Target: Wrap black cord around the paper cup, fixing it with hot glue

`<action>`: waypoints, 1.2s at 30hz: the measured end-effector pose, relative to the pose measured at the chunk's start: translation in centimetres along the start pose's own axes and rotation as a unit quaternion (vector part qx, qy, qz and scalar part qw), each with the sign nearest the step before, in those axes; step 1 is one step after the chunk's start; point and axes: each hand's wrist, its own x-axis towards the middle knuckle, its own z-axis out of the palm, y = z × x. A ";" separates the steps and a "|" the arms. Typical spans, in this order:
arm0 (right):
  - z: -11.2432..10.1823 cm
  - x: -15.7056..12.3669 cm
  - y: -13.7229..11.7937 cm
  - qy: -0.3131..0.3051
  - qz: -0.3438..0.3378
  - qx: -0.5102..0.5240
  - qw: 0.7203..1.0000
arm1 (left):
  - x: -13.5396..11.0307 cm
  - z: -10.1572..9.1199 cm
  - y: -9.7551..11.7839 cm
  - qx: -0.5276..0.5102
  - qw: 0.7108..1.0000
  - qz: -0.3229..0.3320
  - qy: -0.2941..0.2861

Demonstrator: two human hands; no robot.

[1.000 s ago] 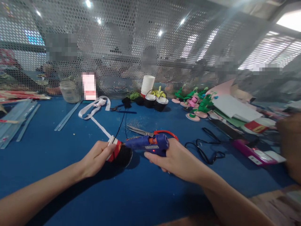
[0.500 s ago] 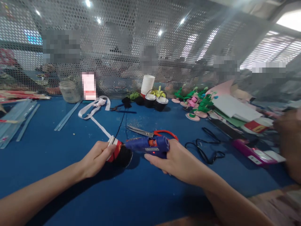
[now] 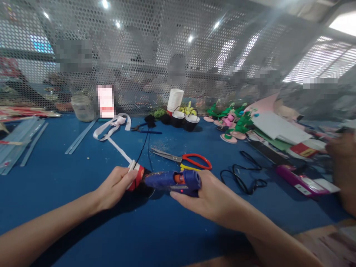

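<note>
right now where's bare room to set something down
Bare table lies on the near side of the left hand and right hand, and between the left hand and the pale strips. It's crowded along the back with cups, and at right with papers.

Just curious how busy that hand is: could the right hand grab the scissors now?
Probably not straight away: the right hand holds the glue gun, though the scissors lie close beyond it, their red handle uncovered.
</note>
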 end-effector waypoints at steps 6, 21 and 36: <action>-0.7 0.6 0.3 -0.033 0.103 0.047 0.993 | 0.0 -0.1 0.3 0.013 1.000 0.008 -0.012; -0.8 1.0 1.2 -0.062 0.094 0.087 0.990 | 0.0 -0.1 0.2 0.038 0.999 0.036 -0.002; -1.0 1.0 1.1 -0.062 0.082 0.086 0.991 | -0.1 -0.1 0.3 0.034 0.999 0.014 0.006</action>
